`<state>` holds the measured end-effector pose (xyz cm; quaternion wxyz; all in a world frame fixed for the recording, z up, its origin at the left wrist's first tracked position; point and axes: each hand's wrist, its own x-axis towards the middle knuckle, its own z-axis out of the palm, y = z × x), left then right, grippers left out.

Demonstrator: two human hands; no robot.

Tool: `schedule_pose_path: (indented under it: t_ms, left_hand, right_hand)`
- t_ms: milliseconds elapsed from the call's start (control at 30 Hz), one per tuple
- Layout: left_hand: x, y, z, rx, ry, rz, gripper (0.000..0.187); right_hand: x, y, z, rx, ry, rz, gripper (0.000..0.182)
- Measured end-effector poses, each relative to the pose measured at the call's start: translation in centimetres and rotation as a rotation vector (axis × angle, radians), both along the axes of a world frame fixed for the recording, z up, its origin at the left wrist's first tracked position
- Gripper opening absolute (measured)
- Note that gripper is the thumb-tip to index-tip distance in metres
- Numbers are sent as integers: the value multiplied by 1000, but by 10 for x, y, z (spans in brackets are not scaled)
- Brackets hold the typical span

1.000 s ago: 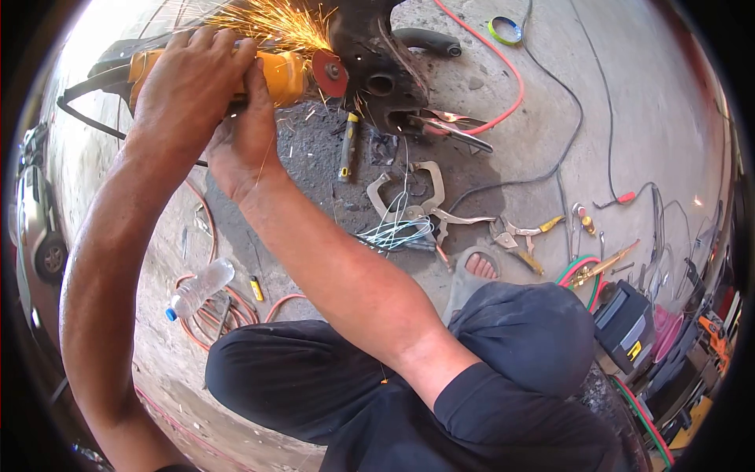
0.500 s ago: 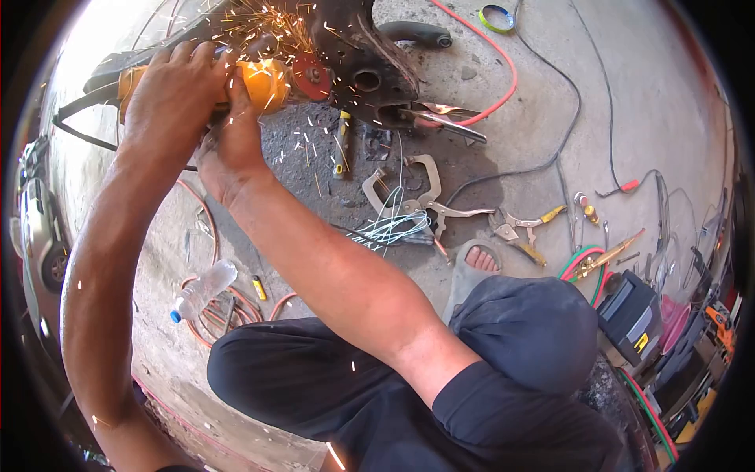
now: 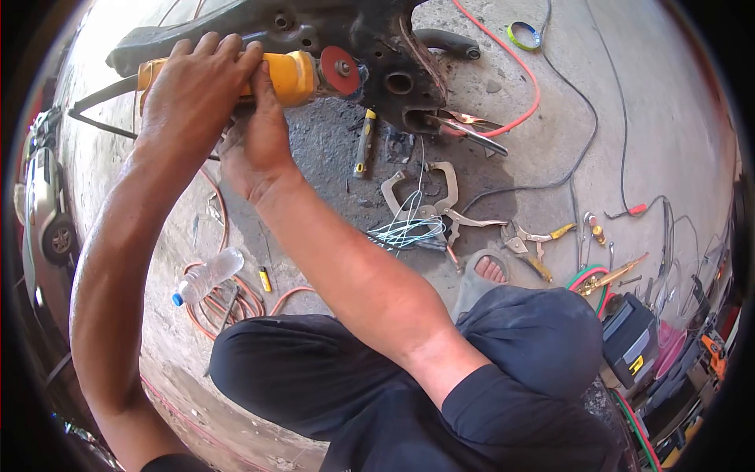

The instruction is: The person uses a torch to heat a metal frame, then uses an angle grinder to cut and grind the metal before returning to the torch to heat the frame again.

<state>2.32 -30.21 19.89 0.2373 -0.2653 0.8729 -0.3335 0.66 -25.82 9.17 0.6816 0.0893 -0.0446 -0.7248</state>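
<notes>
A yellow angle grinder (image 3: pixel 289 79) is held in both hands, its red disc (image 3: pixel 333 64) beside a dark metal car part (image 3: pixel 354 31). My left hand (image 3: pixel 191 88) wraps over the grinder's body from above. My right hand (image 3: pixel 263 145) closes around it from the near side, some of its fingers hidden under the tool. No sparks show at the disc. A clamp's jaws (image 3: pixel 472 134) grip the metal part's lower right end. On the floor below lie a yellow-and-grey utility knife (image 3: pixel 364 143) and locking C-clamp pliers (image 3: pixel 450 189).
Thin wire (image 3: pixel 409 230) is bundled beside the pliers. A plastic bottle (image 3: pixel 214 274) and coiled hose (image 3: pixel 211 311) lie at left. Yellow-handled pliers (image 3: pixel 539 244), a gas torch (image 3: pixel 609 277) and a black toolbox (image 3: pixel 631 338) are at right. Red cable (image 3: pixel 528 63) curves across the floor.
The spray of sparks has stopped. The view has shifted, so the whole scene sits lower and further right. Both hands still grip the grinder, and its disc now shows clearly.
</notes>
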Motion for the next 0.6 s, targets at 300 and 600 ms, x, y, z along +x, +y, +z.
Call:
schedule_pose_path:
  t_ms: [300,600]
  left_hand:
    - [-5,-9,-12,-73,48,-117,64]
    - [-10,-17,-8,-46,23,-84,60]
  right_hand:
    - [-10,-6,-9,2,12,-14,58]
    - [-9,-16,-9,7,4,-46,54]
